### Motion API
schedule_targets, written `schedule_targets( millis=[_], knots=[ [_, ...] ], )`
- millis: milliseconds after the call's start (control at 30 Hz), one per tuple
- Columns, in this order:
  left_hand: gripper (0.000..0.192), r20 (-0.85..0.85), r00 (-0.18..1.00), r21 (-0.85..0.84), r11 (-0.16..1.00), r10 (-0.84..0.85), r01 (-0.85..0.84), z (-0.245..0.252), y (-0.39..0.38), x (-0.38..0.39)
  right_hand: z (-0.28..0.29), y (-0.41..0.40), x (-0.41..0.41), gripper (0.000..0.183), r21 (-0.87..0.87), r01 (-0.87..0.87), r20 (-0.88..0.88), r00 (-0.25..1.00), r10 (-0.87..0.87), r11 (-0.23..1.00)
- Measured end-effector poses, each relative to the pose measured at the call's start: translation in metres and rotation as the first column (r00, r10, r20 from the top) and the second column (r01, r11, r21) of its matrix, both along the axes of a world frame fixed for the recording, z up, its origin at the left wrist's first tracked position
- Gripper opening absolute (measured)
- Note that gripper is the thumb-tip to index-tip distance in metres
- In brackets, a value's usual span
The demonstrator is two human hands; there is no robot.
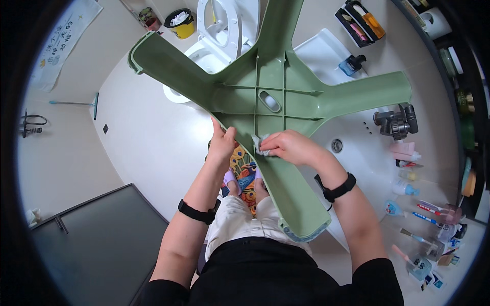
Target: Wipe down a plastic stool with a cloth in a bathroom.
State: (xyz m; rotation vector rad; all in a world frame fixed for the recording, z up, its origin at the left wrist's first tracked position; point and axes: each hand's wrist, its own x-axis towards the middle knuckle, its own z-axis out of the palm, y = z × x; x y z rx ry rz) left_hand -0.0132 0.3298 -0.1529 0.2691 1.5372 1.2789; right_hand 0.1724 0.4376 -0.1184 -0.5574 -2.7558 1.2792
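Observation:
A green plastic stool is held up in front of me with its underside towards me. Its four legs spread outward, ribs cross beneath the seat, and an oval slot pierces the centre. My left hand grips the stool's left edge, near the base of the closest leg. Between the fingers of my right hand is a crumpled white tissue, pressed against the inner surface where that leg joins the seat. The lower leg's end lies close to my waist.
On the right, a white washbasin has a dark faucet, with bottles and toothbrushes along its counter. Beyond the stool stand a toilet and a yellow bin. A patterned mat lies underfoot; a dark door is at left.

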Motion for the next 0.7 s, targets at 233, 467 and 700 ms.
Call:
schedule_targets(
  millis=[233, 467, 700],
  knots=[
    [0.07, -0.461, 0.884, -0.056, 0.997, -0.08, 0.061, -0.017, 0.001, 0.005, -0.011, 0.008, -0.027, 0.018, -0.198, -0.211, 0.315, 0.911, 0.266, 0.957],
    [0.069, -0.584, 0.804, -0.083, 0.993, -0.113, 0.08, -0.017, 0.005, 0.01, -0.02, 0.015, -0.037, 0.016, 0.033, -0.289, 0.378, 0.89, 0.256, 0.957],
    [0.071, -0.397, 0.917, 0.01, 0.999, -0.03, 0.037, -0.006, 0.008, 0.008, -0.032, 0.015, -0.035, 0.008, 0.227, -0.155, 0.284, 0.955, 0.087, 0.961]
  ],
)
